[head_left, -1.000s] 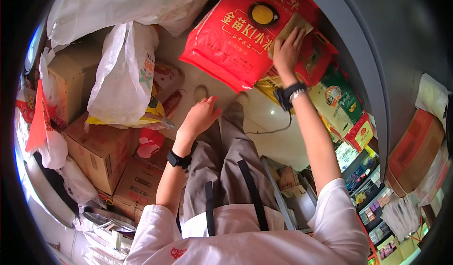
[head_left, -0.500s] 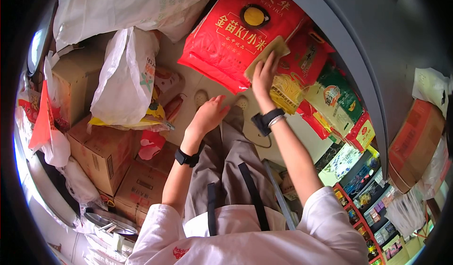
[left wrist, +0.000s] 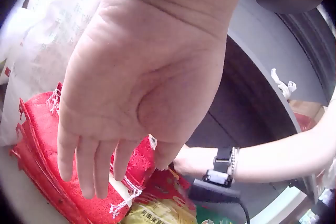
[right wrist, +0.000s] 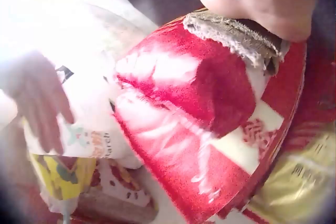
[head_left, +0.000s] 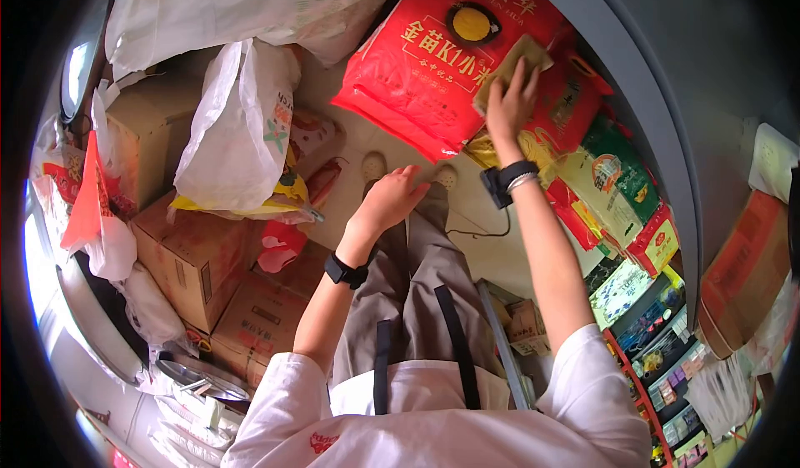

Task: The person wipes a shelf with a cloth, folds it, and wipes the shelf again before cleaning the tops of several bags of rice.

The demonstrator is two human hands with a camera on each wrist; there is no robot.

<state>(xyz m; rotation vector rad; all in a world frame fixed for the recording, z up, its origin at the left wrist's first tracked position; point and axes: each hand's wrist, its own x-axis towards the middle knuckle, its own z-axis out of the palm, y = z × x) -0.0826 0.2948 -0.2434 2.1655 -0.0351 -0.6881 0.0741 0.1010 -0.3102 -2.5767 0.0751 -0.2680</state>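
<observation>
My right hand [head_left: 510,110] holds a folded tan cloth [head_left: 533,51] against the right side of a large red millet bag [head_left: 417,76]. In the right wrist view, the frayed edge of the cloth [right wrist: 226,37] shows under the heel of the hand, on the bag's glossy red surface. The fingers' undersides are hidden there. My left hand [head_left: 387,201] hangs in front of my body, near the bag's lower edge, holding nothing. Seen from the left wrist, its palm faces the camera and the fingers [left wrist: 89,166] extend loosely downward, overlapping the red bag.
White plastic bags [head_left: 237,126] and cardboard boxes [head_left: 196,260] are stacked on the left. Yellow, green and red packages [head_left: 604,176] stand along the right, beside a curved grey panel [head_left: 642,76]. A metal frame [head_left: 504,343] is by my right leg.
My right hand and the cloth went down toward the red bag's lower right edge, then back up and right. The left hand stays near the same place with relaxed fingers.
</observation>
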